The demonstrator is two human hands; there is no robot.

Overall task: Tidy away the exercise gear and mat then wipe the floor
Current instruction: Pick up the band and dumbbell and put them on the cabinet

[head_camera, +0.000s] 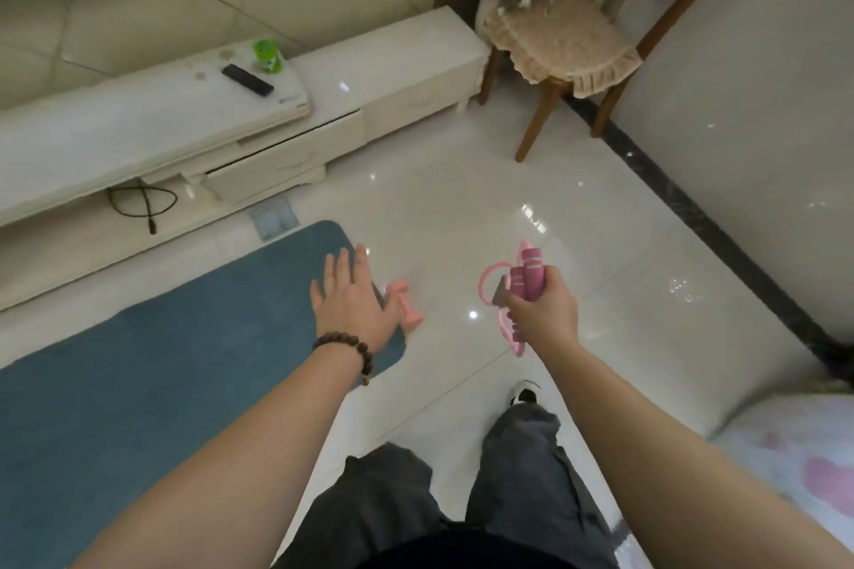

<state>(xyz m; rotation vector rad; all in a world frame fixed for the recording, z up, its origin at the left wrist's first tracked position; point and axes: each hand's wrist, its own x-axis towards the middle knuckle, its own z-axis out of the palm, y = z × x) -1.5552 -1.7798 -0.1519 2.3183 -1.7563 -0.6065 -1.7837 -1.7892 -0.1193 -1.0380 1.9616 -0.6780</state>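
A blue exercise mat lies flat on the glossy tiled floor at the left. A small pink dumbbell lies at the mat's right end, partly behind my left hand, which hovers over it with fingers spread and straight, a bead bracelet on the wrist. My right hand grips a pink skipping rope by its handles, with the cord looped and hanging below the fist.
A white TV cabinet runs along the left with a remote and green bottle on top and a cable beneath. A wooden chair stands at the back. A pale sofa fills the right.
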